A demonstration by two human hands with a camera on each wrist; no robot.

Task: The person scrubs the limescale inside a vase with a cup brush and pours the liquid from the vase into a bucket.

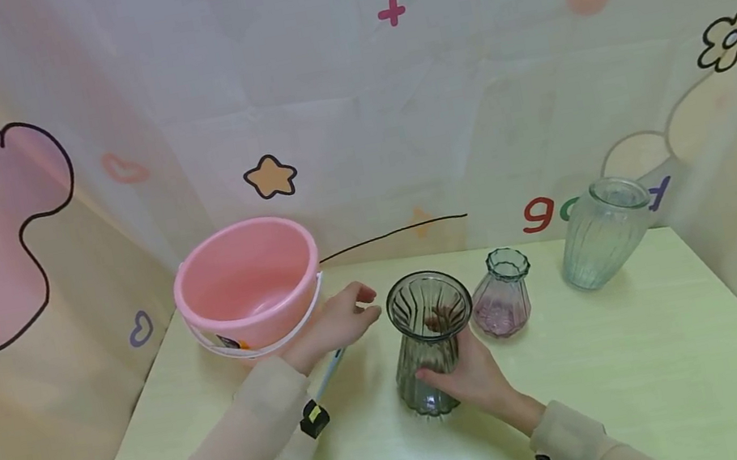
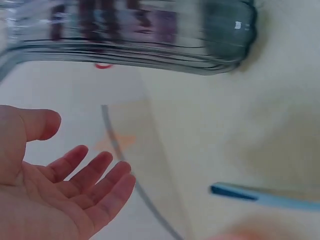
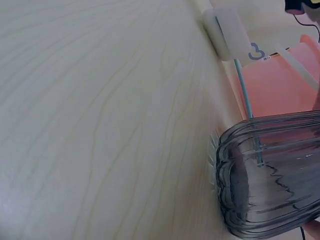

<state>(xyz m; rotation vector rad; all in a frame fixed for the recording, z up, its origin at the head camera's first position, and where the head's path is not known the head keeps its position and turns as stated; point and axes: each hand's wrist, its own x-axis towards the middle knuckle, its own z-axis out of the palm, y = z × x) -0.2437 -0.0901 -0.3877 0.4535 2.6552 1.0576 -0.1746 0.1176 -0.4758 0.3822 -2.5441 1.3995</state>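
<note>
A smoky grey ribbed glass vase with a wide round rim stands near the middle of the table. My right hand grips its body from the right, thumb across the near side and fingers partly hidden behind the glass. Seen from the right wrist, the vase's scalloped base is close over the tabletop. To the left of the rim, my left hand is apart from the vase, fingers loosely bent and nothing in them. Its palm shows in the left wrist view.
Behind my left hand stands a pink bucket with a white handle. Under my left forearm lies a blue-handled tool with a thick white head. A small purple-tinted vase and a pale green vase stand to the right.
</note>
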